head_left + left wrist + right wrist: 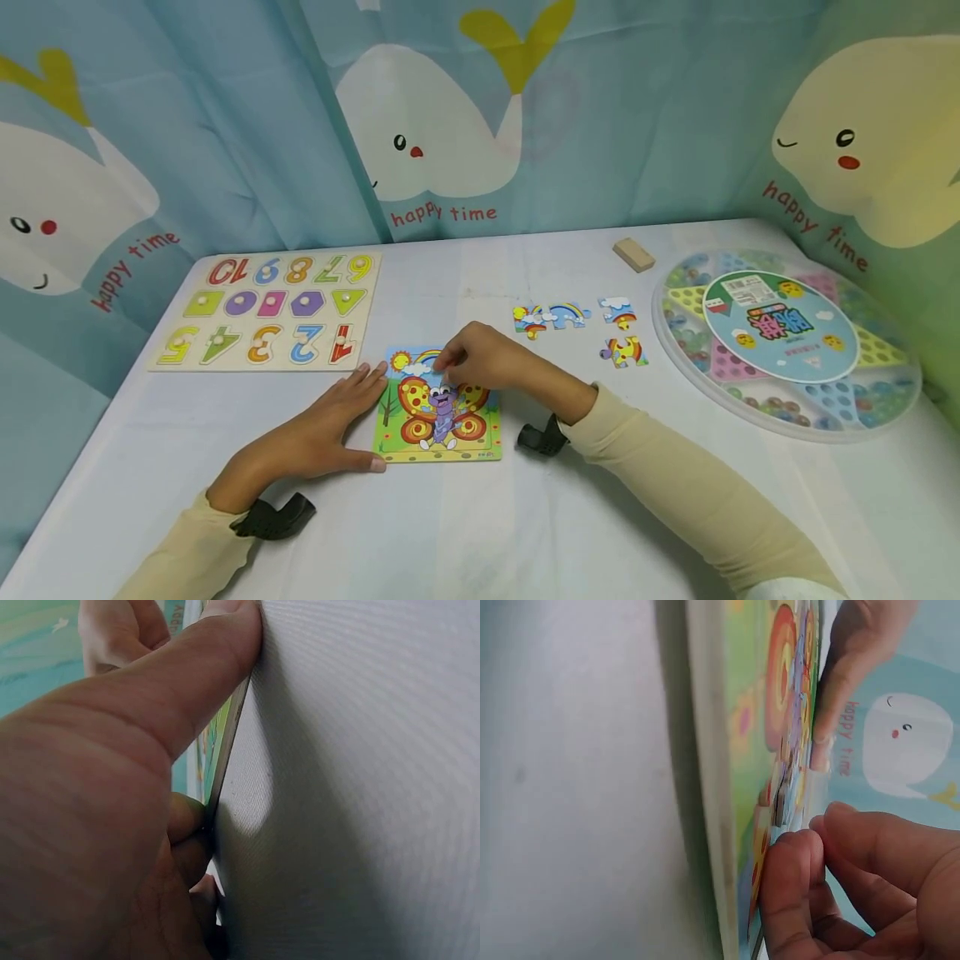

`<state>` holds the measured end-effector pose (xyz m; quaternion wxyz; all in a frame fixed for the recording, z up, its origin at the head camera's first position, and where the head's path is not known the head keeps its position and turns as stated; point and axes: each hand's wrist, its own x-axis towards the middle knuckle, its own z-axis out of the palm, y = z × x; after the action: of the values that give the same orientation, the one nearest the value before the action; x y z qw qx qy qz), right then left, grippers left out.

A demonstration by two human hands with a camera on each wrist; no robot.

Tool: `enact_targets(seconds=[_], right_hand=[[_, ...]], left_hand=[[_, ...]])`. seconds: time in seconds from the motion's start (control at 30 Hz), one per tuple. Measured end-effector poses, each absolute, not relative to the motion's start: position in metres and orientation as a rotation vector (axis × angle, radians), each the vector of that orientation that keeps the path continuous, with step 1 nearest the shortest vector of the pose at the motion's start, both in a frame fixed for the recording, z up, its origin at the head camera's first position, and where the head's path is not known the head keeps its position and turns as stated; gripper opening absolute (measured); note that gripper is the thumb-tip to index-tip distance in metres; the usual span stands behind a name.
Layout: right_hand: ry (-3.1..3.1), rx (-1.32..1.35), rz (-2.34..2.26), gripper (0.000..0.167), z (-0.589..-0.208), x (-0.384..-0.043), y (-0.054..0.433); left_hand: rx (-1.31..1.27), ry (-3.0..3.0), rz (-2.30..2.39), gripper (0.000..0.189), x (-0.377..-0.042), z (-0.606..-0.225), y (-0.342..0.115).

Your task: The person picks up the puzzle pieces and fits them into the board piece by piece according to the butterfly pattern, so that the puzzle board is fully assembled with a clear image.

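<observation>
A butterfly jigsaw puzzle board lies on the table in front of me, a purple, orange-winged butterfly among its pieces. Along the board's left edge, my left hand rests with fingers spread, thumb at the near corner and fingertips near the far corner. My right hand reaches over the board's upper right part, thumb and fingers bent together in a pinch. In the right wrist view, a puzzle piece sticks up from the board right at those fingertips. The fingers partly hide it.
Loose puzzle pieces lie right of the board, more farther right. At left is a wooden number-and-shape board. A small wooden block stands at the back. A round marble game box fills the right side, before a whale-print curtain.
</observation>
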<state>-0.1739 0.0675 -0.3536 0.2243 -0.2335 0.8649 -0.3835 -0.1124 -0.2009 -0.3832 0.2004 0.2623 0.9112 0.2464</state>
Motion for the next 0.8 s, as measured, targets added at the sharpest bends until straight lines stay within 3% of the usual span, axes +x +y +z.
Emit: enact_targets(seconds=[0.8], right_hand=[[2.255,-0.721,-1.284,0.017,-0.351,-0.178,0.122]], left_hand=[[0.742,2.552,0.7,0.108,-0.111,-0.384,-0.202]])
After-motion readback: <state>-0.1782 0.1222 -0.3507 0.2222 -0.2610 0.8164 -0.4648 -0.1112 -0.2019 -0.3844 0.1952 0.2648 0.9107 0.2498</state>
